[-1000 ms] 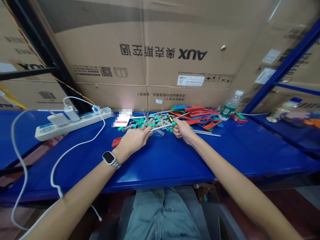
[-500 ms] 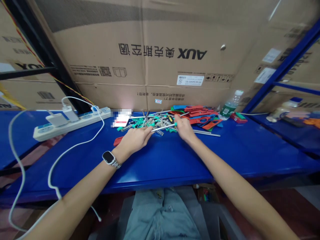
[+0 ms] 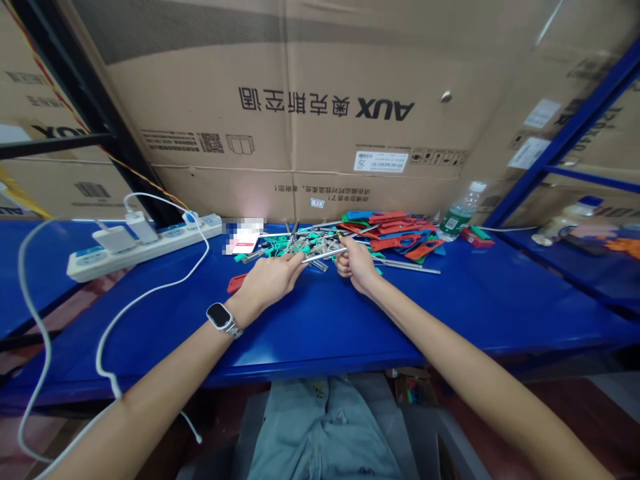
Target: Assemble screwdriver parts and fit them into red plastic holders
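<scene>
A slim silver metal rod (image 3: 324, 255) stretches between my two hands, just above the near edge of a mixed pile. My left hand (image 3: 273, 277), with a watch on its wrist, pinches the rod's left end between thumb and fingers. Curled around the right end is my right hand (image 3: 359, 267), which hides that end. A small yellow and black piece (image 3: 339, 235) shows by its fingertips; whether it is held, I cannot tell. Behind both hands lie small green-ended metal pieces (image 3: 280, 248), heaped together. A red plastic piece (image 3: 235, 283) lies beside my left hand, partly covered by it.
Red, blue and green plastic-handled pieces (image 3: 400, 230) are heaped at the right, near a water bottle (image 3: 457, 213) and a small red box (image 3: 476, 237). A power strip (image 3: 145, 248) with white cables sits left on the blue table (image 3: 320, 333). A large cardboard box (image 3: 320, 133) stands behind.
My right hand has shifted slightly toward me and closed over the rod's right end, covering the green tip seen there before. My left hand stays almost in place.
</scene>
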Demonstrator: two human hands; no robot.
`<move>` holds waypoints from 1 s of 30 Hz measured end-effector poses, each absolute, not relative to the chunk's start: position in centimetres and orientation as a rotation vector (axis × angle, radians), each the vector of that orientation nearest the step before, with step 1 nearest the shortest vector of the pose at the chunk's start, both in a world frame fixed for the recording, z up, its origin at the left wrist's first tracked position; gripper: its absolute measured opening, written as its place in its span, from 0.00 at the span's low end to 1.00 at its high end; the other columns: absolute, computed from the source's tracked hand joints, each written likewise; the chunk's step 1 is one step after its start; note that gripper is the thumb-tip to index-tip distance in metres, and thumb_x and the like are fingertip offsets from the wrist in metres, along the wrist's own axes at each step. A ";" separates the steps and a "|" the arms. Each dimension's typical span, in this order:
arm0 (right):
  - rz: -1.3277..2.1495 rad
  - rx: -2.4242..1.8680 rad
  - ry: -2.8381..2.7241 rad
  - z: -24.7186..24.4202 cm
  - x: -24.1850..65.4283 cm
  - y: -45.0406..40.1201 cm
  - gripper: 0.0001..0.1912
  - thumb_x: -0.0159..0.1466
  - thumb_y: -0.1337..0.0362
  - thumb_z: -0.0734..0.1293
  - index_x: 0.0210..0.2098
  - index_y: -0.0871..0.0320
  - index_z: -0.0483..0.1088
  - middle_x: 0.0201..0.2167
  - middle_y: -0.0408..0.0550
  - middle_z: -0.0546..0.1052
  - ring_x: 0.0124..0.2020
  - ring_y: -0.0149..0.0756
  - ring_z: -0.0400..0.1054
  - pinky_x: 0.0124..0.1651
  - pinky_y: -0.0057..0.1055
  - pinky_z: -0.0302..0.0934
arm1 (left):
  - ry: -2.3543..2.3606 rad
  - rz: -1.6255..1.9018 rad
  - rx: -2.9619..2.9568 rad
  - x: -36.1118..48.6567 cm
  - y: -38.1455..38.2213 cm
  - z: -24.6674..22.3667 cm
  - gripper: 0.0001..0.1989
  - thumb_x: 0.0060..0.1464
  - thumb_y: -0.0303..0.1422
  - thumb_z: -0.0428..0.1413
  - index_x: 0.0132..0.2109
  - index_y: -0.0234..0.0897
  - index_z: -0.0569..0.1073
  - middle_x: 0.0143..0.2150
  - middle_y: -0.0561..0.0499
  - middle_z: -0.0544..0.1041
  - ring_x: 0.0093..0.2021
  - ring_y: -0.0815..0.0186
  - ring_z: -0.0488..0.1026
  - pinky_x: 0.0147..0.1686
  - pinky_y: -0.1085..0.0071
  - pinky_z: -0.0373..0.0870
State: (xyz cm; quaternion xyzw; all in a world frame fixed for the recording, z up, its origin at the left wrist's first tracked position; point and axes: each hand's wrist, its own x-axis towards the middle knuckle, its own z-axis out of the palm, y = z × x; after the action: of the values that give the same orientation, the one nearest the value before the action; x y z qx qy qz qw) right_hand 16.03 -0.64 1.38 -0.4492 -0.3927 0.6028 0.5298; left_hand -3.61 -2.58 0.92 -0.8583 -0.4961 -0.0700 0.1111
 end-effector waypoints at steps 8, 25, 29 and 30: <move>1.438 -1.007 -1.116 1.2 17.8 0.1 0.31 0.68 0.38 0.58 0.19 0.53 0.54 0.13 0.36 0.51 0.15 0.25 0.45 0.18 0.25 0.38 | -1.439 -0.237 -2.527 -4.1 -2.3 0.9 0.18 0.75 0.39 0.40 0.50 0.36 0.72 0.43 0.44 0.82 0.35 0.57 0.79 0.27 0.66 0.58; 0.504 -1.333 -1.712 0.5 19.6 0.7 0.33 0.69 0.40 0.54 0.14 0.52 0.46 0.13 0.40 0.50 0.18 0.29 0.45 0.25 0.32 0.40 | -1.384 -0.194 -2.557 -5.1 -1.9 0.8 0.18 0.75 0.39 0.40 0.49 0.37 0.73 0.41 0.45 0.83 0.34 0.57 0.79 0.29 0.66 0.61; 0.624 -1.227 -1.704 0.1 19.0 0.7 0.34 0.66 0.38 0.59 0.15 0.52 0.47 0.14 0.38 0.50 0.19 0.27 0.44 0.24 0.31 0.39 | -1.356 -0.198 -2.558 -5.1 -1.9 1.0 0.18 0.75 0.38 0.40 0.48 0.38 0.73 0.41 0.45 0.83 0.34 0.59 0.79 0.30 0.67 0.62; 0.687 -1.200 -1.646 0.0 18.7 0.7 0.34 0.64 0.37 0.61 0.15 0.52 0.48 0.14 0.37 0.50 0.18 0.27 0.44 0.23 0.30 0.39 | -1.357 -0.210 -2.552 -5.0 -1.9 1.0 0.18 0.75 0.38 0.40 0.48 0.38 0.73 0.42 0.45 0.83 0.34 0.59 0.79 0.30 0.67 0.62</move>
State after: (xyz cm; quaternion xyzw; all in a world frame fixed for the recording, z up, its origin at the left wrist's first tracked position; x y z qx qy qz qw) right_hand 18.66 0.66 0.02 -0.4910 -0.6733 0.2813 0.4759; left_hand -4.98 -1.94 1.00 -0.8742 -0.4647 -0.0718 0.1213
